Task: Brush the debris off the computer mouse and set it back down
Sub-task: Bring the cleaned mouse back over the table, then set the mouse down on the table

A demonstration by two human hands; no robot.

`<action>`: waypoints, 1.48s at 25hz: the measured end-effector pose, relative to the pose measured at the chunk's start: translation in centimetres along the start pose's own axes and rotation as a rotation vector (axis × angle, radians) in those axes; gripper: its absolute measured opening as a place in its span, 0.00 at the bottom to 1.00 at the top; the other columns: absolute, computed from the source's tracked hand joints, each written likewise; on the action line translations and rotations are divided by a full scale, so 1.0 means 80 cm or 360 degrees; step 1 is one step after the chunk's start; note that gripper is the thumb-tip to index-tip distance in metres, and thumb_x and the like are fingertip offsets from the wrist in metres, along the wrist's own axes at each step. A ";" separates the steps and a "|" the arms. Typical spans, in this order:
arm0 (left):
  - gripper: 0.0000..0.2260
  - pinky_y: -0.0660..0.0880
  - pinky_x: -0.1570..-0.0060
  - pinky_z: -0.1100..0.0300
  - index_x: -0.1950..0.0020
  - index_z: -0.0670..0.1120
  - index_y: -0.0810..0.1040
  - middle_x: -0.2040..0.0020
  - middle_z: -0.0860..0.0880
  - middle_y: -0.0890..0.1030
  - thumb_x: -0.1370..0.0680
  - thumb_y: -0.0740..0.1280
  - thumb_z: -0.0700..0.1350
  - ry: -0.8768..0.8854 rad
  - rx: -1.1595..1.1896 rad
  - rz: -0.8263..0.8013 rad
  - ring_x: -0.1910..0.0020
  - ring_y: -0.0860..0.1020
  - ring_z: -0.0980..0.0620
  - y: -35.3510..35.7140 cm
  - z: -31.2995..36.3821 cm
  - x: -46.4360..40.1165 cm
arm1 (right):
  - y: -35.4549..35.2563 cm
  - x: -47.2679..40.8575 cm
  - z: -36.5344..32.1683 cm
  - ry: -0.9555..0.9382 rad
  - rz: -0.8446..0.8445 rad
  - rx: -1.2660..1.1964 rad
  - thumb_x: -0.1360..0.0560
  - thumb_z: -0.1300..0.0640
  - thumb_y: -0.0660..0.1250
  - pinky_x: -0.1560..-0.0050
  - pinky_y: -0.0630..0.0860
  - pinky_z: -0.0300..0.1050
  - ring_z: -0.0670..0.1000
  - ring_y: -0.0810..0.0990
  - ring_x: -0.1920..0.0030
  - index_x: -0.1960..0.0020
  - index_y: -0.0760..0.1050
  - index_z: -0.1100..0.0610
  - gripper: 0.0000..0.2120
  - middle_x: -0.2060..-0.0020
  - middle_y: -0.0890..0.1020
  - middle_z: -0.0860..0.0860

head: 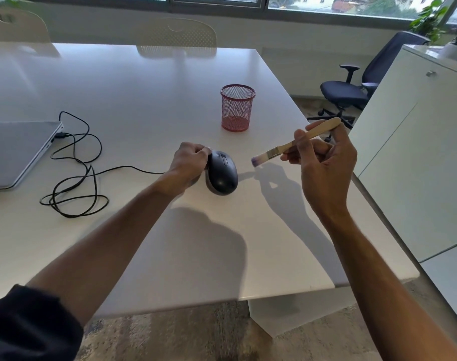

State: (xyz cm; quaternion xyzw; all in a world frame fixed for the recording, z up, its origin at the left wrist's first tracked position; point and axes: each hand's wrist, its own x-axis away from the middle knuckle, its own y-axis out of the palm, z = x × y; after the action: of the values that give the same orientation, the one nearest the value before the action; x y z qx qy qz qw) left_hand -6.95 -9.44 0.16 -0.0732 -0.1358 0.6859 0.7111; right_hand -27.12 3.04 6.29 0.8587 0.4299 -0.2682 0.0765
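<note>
holding the dark mouse (222, 173) tipped up on its side, the left hand (189, 162) is closed around its far end, low over the white table (144, 100). no dirt shows on its smooth, shiny top. the right hand (323, 165) pinches a small wooden brush (287, 147), its hairs just beside the mouse, not touching. brushing looks unfinished, and the mouse must be put down after. a red mesh cup (237, 108) stands farther back.
</note>
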 end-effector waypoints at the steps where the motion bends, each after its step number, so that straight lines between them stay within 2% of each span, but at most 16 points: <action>1: 0.19 0.69 0.59 0.54 0.55 0.33 0.80 0.64 0.43 0.76 0.28 0.63 0.50 0.0007 -0.0043 0.0002 0.63 0.72 0.47 -0.001 -0.002 -0.002 | 0.000 -0.002 0.001 0.0007 -0.0004 0.0014 0.19 0.58 0.68 0.57 0.85 0.43 0.45 0.87 0.63 0.44 0.72 0.57 0.07 0.60 0.85 0.49; 4: 0.18 0.73 0.54 0.51 0.58 0.38 0.83 0.60 0.43 0.82 0.30 0.64 0.52 -0.0002 -0.0053 -0.0004 0.59 0.76 0.43 -0.006 -0.006 -0.005 | 0.001 -0.006 0.004 0.0016 -0.0026 0.0040 0.20 0.58 0.68 0.56 0.85 0.44 0.48 0.87 0.62 0.43 0.73 0.60 0.09 0.59 0.85 0.50; 7: 0.13 0.77 0.43 0.45 0.61 0.46 0.86 0.55 0.38 0.86 0.29 0.64 0.50 0.0030 -0.0079 -0.0011 0.49 0.81 0.38 -0.010 -0.005 -0.003 | 0.006 -0.009 0.008 0.0044 -0.0058 0.0072 0.20 0.57 0.68 0.54 0.85 0.46 0.49 0.87 0.63 0.42 0.74 0.61 0.10 0.57 0.86 0.52; 10: 0.15 0.76 0.43 0.44 0.60 0.42 0.85 0.54 0.36 0.85 0.27 0.62 0.50 0.0104 -0.0184 0.0010 0.50 0.81 0.38 -0.014 -0.001 0.008 | 0.013 -0.012 0.013 0.0071 -0.0077 0.0090 0.20 0.58 0.69 0.53 0.85 0.47 0.50 0.87 0.61 0.40 0.74 0.64 0.13 0.55 0.86 0.55; 13: 0.17 0.75 0.52 0.47 0.53 0.40 0.83 0.52 0.37 0.84 0.24 0.60 0.50 0.0287 -0.0504 0.0045 0.52 0.80 0.38 -0.020 -0.005 0.028 | 0.018 -0.017 0.014 0.0056 -0.0112 0.0104 0.21 0.58 0.70 0.52 0.85 0.46 0.50 0.87 0.61 0.41 0.75 0.63 0.12 0.55 0.86 0.54; 14: 0.16 0.74 0.52 0.50 0.49 0.42 0.83 0.49 0.40 0.85 0.22 0.60 0.49 0.0403 -0.0644 0.0053 0.52 0.80 0.41 -0.023 -0.007 0.036 | 0.020 -0.019 0.014 0.0045 -0.0128 0.0102 0.21 0.58 0.70 0.52 0.85 0.46 0.49 0.87 0.61 0.41 0.75 0.63 0.12 0.56 0.86 0.53; 15: 0.15 0.74 0.50 0.54 0.43 0.43 0.82 0.44 0.42 0.84 0.20 0.60 0.48 0.0540 -0.0795 0.0060 0.50 0.79 0.44 -0.028 -0.010 0.043 | 0.023 -0.022 0.013 0.0037 -0.0145 0.0094 0.22 0.57 0.71 0.52 0.85 0.46 0.48 0.87 0.62 0.42 0.76 0.62 0.12 0.57 0.86 0.52; 17: 0.15 0.75 0.43 0.50 0.37 0.41 0.80 0.38 0.43 0.81 0.19 0.60 0.45 0.0764 -0.1046 0.0027 0.43 0.79 0.43 -0.037 -0.016 0.053 | 0.029 -0.032 0.014 0.0021 -0.0166 0.0093 0.23 0.57 0.72 0.52 0.85 0.47 0.49 0.87 0.62 0.43 0.76 0.63 0.13 0.58 0.86 0.53; 19: 0.15 0.75 0.39 0.46 0.35 0.40 0.78 0.35 0.42 0.79 0.19 0.61 0.44 0.0861 -0.1203 -0.0030 0.38 0.77 0.42 -0.047 -0.023 0.059 | 0.036 -0.046 0.015 0.0006 -0.0162 0.0093 0.24 0.57 0.74 0.52 0.85 0.49 0.49 0.87 0.63 0.45 0.78 0.64 0.13 0.59 0.87 0.54; 21: 0.16 0.75 0.38 0.46 0.33 0.40 0.77 0.33 0.42 0.78 0.19 0.62 0.44 0.0880 -0.1299 -0.0063 0.35 0.75 0.42 -0.055 -0.029 0.064 | 0.044 -0.064 0.018 -0.0026 -0.0151 0.0092 0.25 0.56 0.76 0.54 0.85 0.49 0.48 0.87 0.64 0.49 0.80 0.64 0.13 0.61 0.87 0.53; 25: 0.19 0.72 0.34 0.48 0.30 0.41 0.74 0.29 0.42 0.74 0.19 0.62 0.46 0.0859 -0.1428 -0.0131 0.31 0.72 0.43 -0.059 -0.035 0.073 | 0.064 -0.102 0.027 -0.0117 -0.0115 0.0162 0.27 0.54 0.77 0.58 0.84 0.39 0.40 0.85 0.68 0.51 0.83 0.64 0.13 0.62 0.86 0.50; 30: 0.19 0.70 0.33 0.49 0.29 0.42 0.73 0.28 0.43 0.74 0.20 0.62 0.46 0.0834 -0.1419 -0.0093 0.29 0.71 0.44 -0.056 -0.035 0.073 | 0.089 -0.149 0.033 -0.0157 -0.0060 0.0210 0.27 0.55 0.77 0.61 0.77 0.25 0.32 0.82 0.69 0.52 0.83 0.64 0.12 0.62 0.86 0.48; 31: 0.19 0.69 0.33 0.49 0.29 0.42 0.73 0.28 0.43 0.74 0.20 0.62 0.46 0.0832 -0.1416 -0.0090 0.29 0.71 0.44 -0.056 -0.035 0.073 | 0.094 -0.157 0.033 -0.0154 -0.0038 0.0229 0.28 0.54 0.78 0.60 0.78 0.27 0.33 0.82 0.69 0.52 0.84 0.63 0.12 0.63 0.86 0.48; 35: 0.19 0.69 0.33 0.50 0.30 0.43 0.74 0.29 0.43 0.74 0.20 0.62 0.47 0.0835 -0.1411 -0.0096 0.30 0.71 0.44 -0.058 -0.035 0.070 | 0.117 -0.186 0.034 -0.0036 0.0022 0.0323 0.28 0.49 0.77 0.52 0.82 0.44 0.45 0.87 0.58 0.52 0.85 0.59 0.13 0.59 0.88 0.49; 37: 0.19 0.69 0.34 0.50 0.30 0.43 0.74 0.30 0.43 0.75 0.20 0.63 0.47 0.0840 -0.1399 -0.0110 0.31 0.71 0.44 -0.060 -0.035 0.069 | 0.132 -0.196 0.037 0.0056 0.0027 0.0321 0.29 0.48 0.77 0.51 0.81 0.45 0.47 0.87 0.55 0.52 0.85 0.57 0.13 0.59 0.88 0.49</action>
State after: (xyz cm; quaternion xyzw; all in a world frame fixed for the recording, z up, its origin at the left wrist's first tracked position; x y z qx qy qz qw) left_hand -1.46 -3.96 -0.59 -0.5312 -0.2296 0.4985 0.6455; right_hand -27.70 -15.46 10.98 0.8703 0.3947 -0.2942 -0.0155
